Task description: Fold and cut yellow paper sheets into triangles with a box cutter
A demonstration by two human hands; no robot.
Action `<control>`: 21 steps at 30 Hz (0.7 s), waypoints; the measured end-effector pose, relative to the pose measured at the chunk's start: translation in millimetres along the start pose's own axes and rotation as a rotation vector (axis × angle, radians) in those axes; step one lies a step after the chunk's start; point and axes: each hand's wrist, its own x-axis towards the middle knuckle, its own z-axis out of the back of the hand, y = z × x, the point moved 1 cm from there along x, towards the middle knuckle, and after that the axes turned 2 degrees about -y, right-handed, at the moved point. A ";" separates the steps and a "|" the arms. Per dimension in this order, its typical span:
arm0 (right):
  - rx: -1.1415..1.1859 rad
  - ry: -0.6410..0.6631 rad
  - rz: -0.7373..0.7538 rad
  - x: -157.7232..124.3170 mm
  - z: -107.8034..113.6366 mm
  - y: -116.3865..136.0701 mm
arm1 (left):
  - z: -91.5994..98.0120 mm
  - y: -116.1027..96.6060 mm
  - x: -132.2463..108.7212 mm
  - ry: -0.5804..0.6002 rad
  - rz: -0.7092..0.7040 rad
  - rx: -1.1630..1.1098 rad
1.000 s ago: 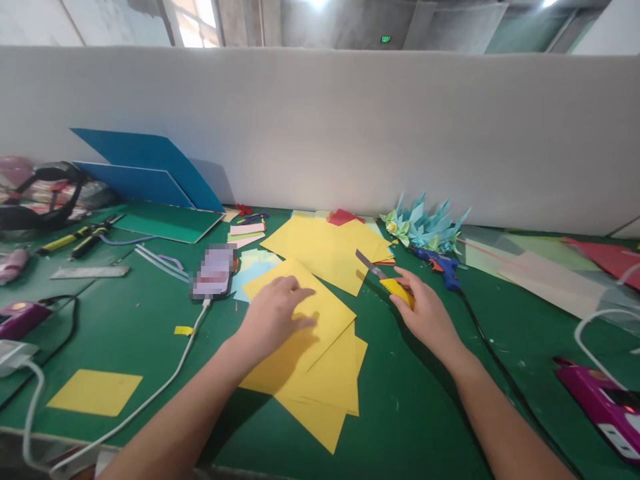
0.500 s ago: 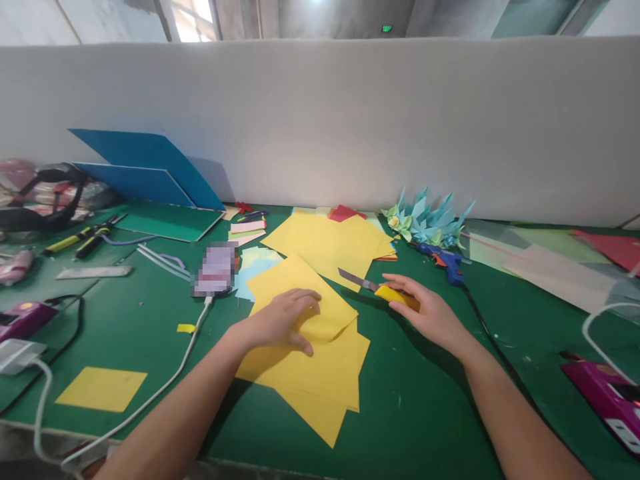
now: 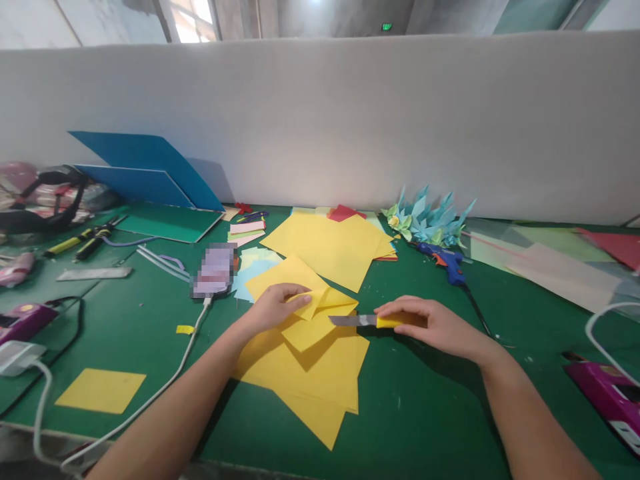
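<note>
Between the fingers and thumb of my left hand (image 3: 281, 308) is the lifted, bent-up edge of a folded yellow paper sheet (image 3: 303, 333). Other yellow sheets (image 3: 320, 390) lie fanned out beneath it on the green table. My right hand (image 3: 433, 325) is closed round the yellow handle of a utility knife (image 3: 393, 321). The knife's blade is extended and points left, close to the open edge of the folded sheet; whether it touches the paper I cannot tell. Behind lies another pile of yellow paper (image 3: 327, 243).
A phone (image 3: 215, 270) with a white cable lies left of the paper. A blue glue gun (image 3: 450, 263) and teal paper leaves (image 3: 430, 220) are at the back right. Pliers (image 3: 93, 243), blue boards (image 3: 150, 180) and a small yellow sheet (image 3: 100, 390) are at left.
My left hand has taken hold of the folded sheet's edge and raised it. My right hand has brought the knife down and slightly left, its blade now over the paper.
</note>
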 end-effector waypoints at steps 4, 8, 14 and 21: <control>-0.110 -0.021 0.005 1.1 -2.0 0.0 | -1.2 -8.6 -3.8 -0.075 -0.045 0.119; -0.178 -0.017 0.018 1.2 -2.8 -1.2 | 2.4 -12.9 -9.3 -0.091 -0.056 0.261; -0.240 -0.031 0.093 4.1 -6.4 -2.4 | 7.2 -17.3 -14.3 -0.019 -0.018 0.213; -0.291 -0.059 0.211 7.2 -14.7 5.2 | -18.8 -12.0 -0.8 -0.178 -0.235 0.370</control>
